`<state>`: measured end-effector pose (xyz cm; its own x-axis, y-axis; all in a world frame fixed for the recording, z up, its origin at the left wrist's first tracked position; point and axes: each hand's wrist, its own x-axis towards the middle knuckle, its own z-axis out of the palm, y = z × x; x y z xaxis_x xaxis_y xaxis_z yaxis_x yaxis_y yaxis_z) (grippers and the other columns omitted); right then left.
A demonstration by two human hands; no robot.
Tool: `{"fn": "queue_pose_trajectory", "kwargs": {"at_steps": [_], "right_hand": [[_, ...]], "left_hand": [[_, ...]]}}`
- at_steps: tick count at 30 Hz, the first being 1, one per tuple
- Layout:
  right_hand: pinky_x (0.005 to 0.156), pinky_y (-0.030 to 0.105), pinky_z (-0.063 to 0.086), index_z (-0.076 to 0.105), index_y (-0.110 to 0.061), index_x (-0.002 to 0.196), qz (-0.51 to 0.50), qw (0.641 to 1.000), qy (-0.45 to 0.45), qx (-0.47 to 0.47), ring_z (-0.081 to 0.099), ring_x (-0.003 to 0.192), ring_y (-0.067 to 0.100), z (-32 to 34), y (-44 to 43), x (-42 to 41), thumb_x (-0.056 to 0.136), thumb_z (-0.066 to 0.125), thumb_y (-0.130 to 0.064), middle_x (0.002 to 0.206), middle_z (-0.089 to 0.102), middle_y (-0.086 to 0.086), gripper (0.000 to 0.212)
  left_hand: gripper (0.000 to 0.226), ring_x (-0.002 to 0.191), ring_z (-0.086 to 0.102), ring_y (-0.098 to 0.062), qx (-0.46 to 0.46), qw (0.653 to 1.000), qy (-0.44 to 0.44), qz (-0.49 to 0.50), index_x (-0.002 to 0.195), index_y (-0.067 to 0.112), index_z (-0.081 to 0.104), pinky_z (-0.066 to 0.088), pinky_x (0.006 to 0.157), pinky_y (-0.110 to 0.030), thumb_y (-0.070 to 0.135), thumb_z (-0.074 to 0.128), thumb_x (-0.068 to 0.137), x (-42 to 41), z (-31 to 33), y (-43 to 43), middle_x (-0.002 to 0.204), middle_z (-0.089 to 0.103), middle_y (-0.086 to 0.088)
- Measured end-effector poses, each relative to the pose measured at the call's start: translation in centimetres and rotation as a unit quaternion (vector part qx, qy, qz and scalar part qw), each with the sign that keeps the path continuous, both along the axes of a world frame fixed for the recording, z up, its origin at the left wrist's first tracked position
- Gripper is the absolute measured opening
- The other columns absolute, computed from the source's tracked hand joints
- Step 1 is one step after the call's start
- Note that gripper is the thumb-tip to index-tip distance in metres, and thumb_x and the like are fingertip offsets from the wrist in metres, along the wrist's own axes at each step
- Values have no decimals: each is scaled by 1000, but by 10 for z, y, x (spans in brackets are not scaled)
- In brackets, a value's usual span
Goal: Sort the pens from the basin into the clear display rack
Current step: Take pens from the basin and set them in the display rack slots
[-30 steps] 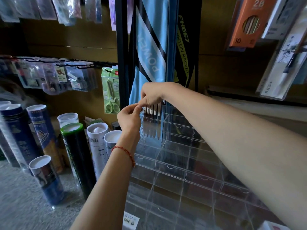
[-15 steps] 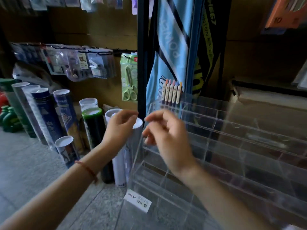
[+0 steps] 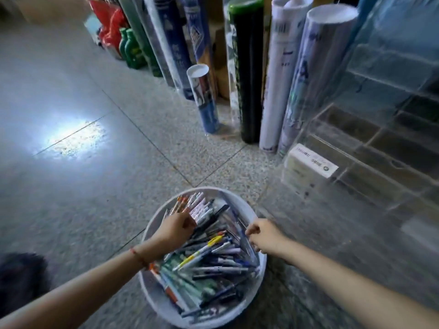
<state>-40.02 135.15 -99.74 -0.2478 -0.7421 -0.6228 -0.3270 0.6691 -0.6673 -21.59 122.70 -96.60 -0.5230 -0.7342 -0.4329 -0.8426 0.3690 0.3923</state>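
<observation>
A white round basin [image 3: 155, 302] stands on the floor below me, full of mixed pens [image 3: 209, 260] in white, blue, green and orange. My left hand [image 3: 177, 231] reaches into the far left of the pile, its fingers curled round a bundle of white and pink pens [image 3: 198, 208]. Over the basin's right rim my right hand [image 3: 264, 237] has curled fingers; blur hides whether they hold anything. The clear display rack [image 3: 380, 143] rises at the right, its visible lower compartments showing no pens.
Tall shuttlecock tubes [image 3: 247, 74] stand in a row against the shelving behind the basin, with a short one [image 3: 204, 98] in front. Green bottles [image 3: 131, 51] and a red bag [image 3: 110, 24] sit far left. A dark shape [image 3: 19, 279] lies at lower left. Open tiled floor [image 3: 71, 138] spreads left.
My view has dropped from the rack's top row to the basin on the floor. Both hands came away from the rack and down to the pens.
</observation>
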Motion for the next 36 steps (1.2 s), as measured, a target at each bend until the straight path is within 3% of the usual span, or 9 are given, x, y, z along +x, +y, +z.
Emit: {"fn": "queue_pose_trajectory", "kwargs": {"at_steps": [3,7,10,13,17,22,28,32,36], "right_hand": [[59,20,39,62,-4,93,-19,1000,7,4,50,79,15,-13,-2,7,86,48,7,82,53,2,20],[57,25,40,52,-19,72,-29,999,3,20,50,66,15,-28,-13,15,85,48,6,79,54,0,29],[61,27,43,52,-22,73,-31,999,-4,8,54,72,21,-26,-30,19,86,50,2,84,58,5,28],[69,32,46,51,-24,73,-30,999,-19,-6,57,77,24,-22,-47,25,88,50,-2,82,59,3,26],[62,30,45,51,-21,72,-39,998,-40,-17,57,76,26,-19,-69,31,88,50,-1,84,60,9,26],[50,28,41,51,-18,71,-78,995,-53,-29,53,58,21,-18,-91,32,87,49,3,78,60,12,27],[50,28,40,53,-16,70,-96,993,-54,-34,52,54,19,-20,-101,30,85,49,5,80,64,16,26],[49,24,40,51,-17,71,-88,994,-59,-27,52,54,17,-20,-99,29,87,49,5,75,61,9,27],[50,23,41,52,-17,73,-81,995,-57,-23,53,55,16,-16,-95,26,89,48,4,79,62,7,26]], "left_hand": [[11,80,53,-13,-45,997,44,37,88,9,68,32,66,-17,6,59,82,18,-20,15,89,64,-5],[18,87,47,-17,-96,978,98,158,98,11,59,29,71,-19,13,65,81,32,-37,15,94,45,2],[33,99,48,-18,-113,972,107,174,109,10,58,33,82,-21,21,68,80,33,-42,13,103,46,0],[27,96,53,-25,-167,962,146,161,102,7,63,38,82,-26,19,70,79,32,-45,12,101,54,-9],[19,89,54,-34,-247,936,153,200,94,6,65,41,79,-37,19,59,81,41,-45,-10,93,58,-15],[27,98,56,-28,-90,978,37,184,106,10,62,42,83,-33,28,59,87,52,-55,-39,104,58,-11],[22,93,53,-27,-80,990,-6,114,97,10,58,37,73,-28,28,58,85,44,-57,-48,97,54,-9],[25,95,52,-29,-68,992,-97,45,98,6,55,42,78,-32,24,56,81,36,-53,-58,99,47,-10],[20,70,48,-19,-14,997,-77,28,65,15,46,35,57,-22,20,57,80,31,-50,-66,71,46,0]]}}
